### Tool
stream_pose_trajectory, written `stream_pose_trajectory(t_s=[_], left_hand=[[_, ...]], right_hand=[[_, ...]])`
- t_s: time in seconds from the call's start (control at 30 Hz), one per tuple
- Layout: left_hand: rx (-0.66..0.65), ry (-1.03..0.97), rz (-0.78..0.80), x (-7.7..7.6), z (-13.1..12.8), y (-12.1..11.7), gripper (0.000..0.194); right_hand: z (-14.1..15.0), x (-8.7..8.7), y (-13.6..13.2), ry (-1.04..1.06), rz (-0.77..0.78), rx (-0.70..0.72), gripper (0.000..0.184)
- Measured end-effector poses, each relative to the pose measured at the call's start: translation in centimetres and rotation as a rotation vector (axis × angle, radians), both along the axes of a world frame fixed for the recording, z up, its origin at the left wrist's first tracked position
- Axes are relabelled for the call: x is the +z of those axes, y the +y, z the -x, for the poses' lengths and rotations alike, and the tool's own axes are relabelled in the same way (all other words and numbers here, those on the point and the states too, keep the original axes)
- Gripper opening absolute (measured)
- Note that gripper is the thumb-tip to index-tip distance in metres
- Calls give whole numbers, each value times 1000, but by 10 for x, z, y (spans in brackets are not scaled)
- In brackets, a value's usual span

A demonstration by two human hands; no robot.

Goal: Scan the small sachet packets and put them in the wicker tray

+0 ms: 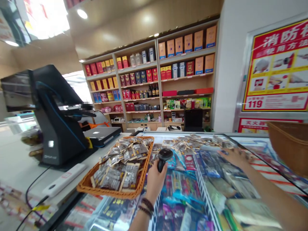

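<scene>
Shop lights glare off the long display case [247,135] in front of me, and both my hands are over it. My left hand [156,186] is closed around the grip of a black handheld barcode scanner [165,157], its head up and tilted away from me. My right hand [233,157] is open with the fingers spread, on or just above a scatter of small packets [192,144] along the far side; I cannot tell whether it touches them. Just left of the scanner sits a woven orange-brown basket [108,192], heaped with foil snack packets [120,166]. Its long axis runs from near left to far right. My left hand is just beside its right rim, much nearer than my right hand, which is well off across the case. Brightly printed packets [183,189] fill the case below both hands. Past the basket, the white table [21,166] carries a black point-of-sale terminal [57,118] and a closed silver laptop [102,134]. A brown woven basket [291,144] intrudes at the right edge, below a red-and-yellow fire safety poster [276,64]. Behind everything, wooden shelves [187,80] hold rows of boxed liquor and bottles.
</scene>
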State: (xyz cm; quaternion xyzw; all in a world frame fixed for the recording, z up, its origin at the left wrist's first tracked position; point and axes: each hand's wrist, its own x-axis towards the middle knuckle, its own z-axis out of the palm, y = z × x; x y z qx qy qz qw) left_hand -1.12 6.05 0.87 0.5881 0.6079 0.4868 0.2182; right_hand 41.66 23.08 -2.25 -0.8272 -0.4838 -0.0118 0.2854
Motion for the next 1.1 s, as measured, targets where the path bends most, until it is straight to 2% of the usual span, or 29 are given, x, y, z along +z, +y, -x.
stream_pose_trajectory(t_s=[0.07,0.13,0.23,0.33,0.4,0.5,0.57,0.63,0.8,0.97,1.03,1.1], left_hand=[[2,18,3,1,0,-1,45],[2,26,-1,1,0,-2,43],[-6,28,11,0,-1,-2,41],[-26,24,5,-1,-2,-4,39],[-35,42,-7,-1,-3,-6,38],[-40,68,-5,-2,-3,-8,38],[-35,68,-7,-2,-2,-8,38],[-30,73,-13,-4,-2,-8,38],[-37,84,-32,-5,-2,-7,35],[-36,74,-34,-4,-3,-11,37],[-31,65,-38,-5,-2,-12,37],[-32,39,-37,-6,-2,-11,38]], right_hand=[[30,1,-7,6,97,136,48],[59,0,-16,-11,111,201,50],[100,-8,-29,-63,57,325,43],[144,-19,-46,-102,-1,512,36],[169,-24,-55,-109,-34,630,44],[191,-26,-63,-34,-161,781,68],[192,-25,-64,29,-233,775,76],[188,-23,-65,54,-241,704,72],[191,-20,-72,92,-118,653,48],[215,-11,-76,30,-38,447,49],[224,-10,-75,-20,-28,446,51],[231,-13,-75,2,-105,498,53]])
